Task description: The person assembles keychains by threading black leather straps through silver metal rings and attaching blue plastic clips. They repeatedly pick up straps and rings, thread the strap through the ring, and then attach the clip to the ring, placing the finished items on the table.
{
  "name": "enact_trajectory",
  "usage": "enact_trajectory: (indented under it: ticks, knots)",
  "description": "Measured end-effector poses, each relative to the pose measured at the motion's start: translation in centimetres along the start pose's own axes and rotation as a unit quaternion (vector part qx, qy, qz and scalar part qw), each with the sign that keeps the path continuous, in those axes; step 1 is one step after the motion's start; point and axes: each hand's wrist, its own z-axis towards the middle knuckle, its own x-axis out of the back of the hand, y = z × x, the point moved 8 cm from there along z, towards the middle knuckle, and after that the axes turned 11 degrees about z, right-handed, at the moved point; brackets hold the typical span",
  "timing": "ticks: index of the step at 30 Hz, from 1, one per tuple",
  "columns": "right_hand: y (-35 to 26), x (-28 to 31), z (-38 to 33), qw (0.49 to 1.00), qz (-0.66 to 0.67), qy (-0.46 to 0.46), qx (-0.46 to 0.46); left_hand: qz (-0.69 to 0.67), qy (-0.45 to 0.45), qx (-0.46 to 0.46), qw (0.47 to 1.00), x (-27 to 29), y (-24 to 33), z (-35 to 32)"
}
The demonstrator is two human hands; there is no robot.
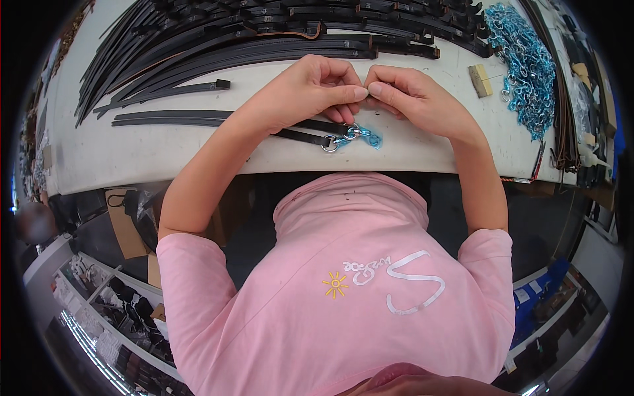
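Observation:
Over the white table [132, 155], my left hand [316, 94] and my right hand [417, 99] meet, thumbs and forefingers pinched together. A tiny dark bit shows between the fingertips; its kind is too small to make out. Just below the left hand lie two black straps [168, 119], partly covered by my left wrist. At their right ends are metal rings and clasps [330, 142] with blue plastic film [375, 138] about them. One more black strap [178, 88], with a folded end, rests to the left of my left forearm.
A thick pile of black straps [277, 43] spans the far side of the table. At the far right lies a heap of chains in blue film [525, 66], near a small yellowish block [480, 80]. Long brown strips [564, 125] hang along the right edge.

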Motion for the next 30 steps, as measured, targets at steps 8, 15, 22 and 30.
enact_trajectory:
  ticks: [8, 15, 22, 30]
  knots:
    - [-0.10, -0.07, 0.00, 1.000, -0.003, 0.011, -0.003, -0.055, -0.005, 0.021, 0.998, 0.65, 0.07, -0.11]
    - [-0.26, 0.22, 0.05, 0.999, -0.038, 0.025, -0.008, -0.057, 0.010, -0.002, 0.998, 0.71, -0.01, 0.43]
    - [-0.33, 0.06, 0.04, 0.999, -0.047, 0.019, 0.006, -0.067, 0.016, 0.013, 0.998, 0.79, -0.09, 0.45]
    - [-0.30, -0.11, 0.09, 0.998, -0.058, 0.017, 0.012, -0.029, 0.014, -0.014, 0.999, 0.52, -0.12, 0.37]
